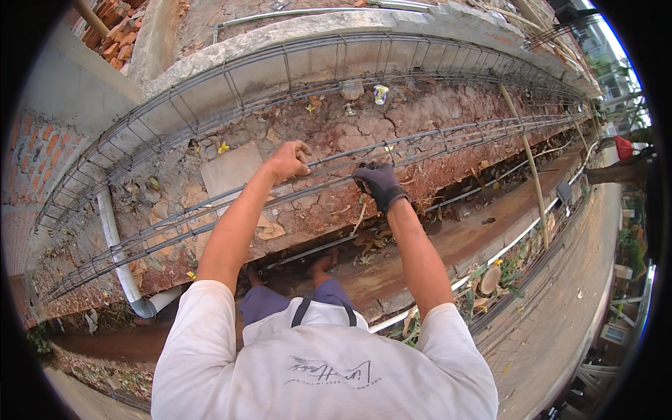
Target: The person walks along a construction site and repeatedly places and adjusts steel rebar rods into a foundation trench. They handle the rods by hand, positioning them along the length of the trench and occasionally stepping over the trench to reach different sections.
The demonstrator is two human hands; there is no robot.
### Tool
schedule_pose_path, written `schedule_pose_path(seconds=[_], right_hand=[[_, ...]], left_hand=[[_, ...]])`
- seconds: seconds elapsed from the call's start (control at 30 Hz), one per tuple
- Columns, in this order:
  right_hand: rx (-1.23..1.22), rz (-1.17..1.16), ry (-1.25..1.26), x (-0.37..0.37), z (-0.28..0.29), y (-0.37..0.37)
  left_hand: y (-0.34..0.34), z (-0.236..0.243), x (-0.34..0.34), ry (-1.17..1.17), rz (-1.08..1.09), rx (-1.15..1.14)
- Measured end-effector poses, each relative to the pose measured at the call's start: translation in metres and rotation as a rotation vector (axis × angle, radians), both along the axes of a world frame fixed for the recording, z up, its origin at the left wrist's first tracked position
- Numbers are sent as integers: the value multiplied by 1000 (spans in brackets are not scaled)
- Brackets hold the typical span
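Note:
A long cage of steel rebar [448, 140] runs across in front of me above cracked reddish ground. My bare left hand [290, 161] is at its upper bars, left of centre, fingers curled; what they hold, if anything, is too small to make out. My right hand [378, 183], in a dark glove, is closed at the lower bars just right of my left; what is inside its fingers is hidden. A pale square slab [224, 166] lies beneath the bars at the left.
A second rebar cage [287, 70] follows the low concrete wall behind. A grey pipe [112, 231] bends down at left. A trench [420, 248] runs below me, beside a paved path [553, 294]. A bamboo pole [528, 168] crosses at right. Broken bricks [119, 42] sit upper left.

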State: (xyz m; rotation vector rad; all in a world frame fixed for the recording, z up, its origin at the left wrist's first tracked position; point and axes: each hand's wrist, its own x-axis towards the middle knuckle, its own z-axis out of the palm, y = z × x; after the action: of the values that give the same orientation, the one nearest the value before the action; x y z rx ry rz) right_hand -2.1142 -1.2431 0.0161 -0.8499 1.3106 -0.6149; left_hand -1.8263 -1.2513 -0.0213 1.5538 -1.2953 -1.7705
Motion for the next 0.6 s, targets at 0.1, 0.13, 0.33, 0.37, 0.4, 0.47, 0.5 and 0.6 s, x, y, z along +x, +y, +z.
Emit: schedule_pose_path(seconds=[0.1,0.13,0.33,0.37,0.4,0.47,0.5,0.6], right_hand=[[-21,-56,12,19,13,2],[-24,-91,-14,25,16,4],[-84,-45,61,52,30,6],[-77,-45,93,54,33,5],[-100,-41,31,56,36,5],[-104,-47,-14,60,43,4],[-133,-21,-42,62,46,3],[-160,-4,-20,63,56,2]], left_hand=[[0,3,2,-2,-80,-4],[1,6,4,49,-72,29],[2,25,13,238,-53,145],[2,26,13,245,-56,140],[1,26,12,257,-53,126],[0,24,10,195,-34,135],[0,22,9,164,-18,135],[0,18,4,141,33,109]])
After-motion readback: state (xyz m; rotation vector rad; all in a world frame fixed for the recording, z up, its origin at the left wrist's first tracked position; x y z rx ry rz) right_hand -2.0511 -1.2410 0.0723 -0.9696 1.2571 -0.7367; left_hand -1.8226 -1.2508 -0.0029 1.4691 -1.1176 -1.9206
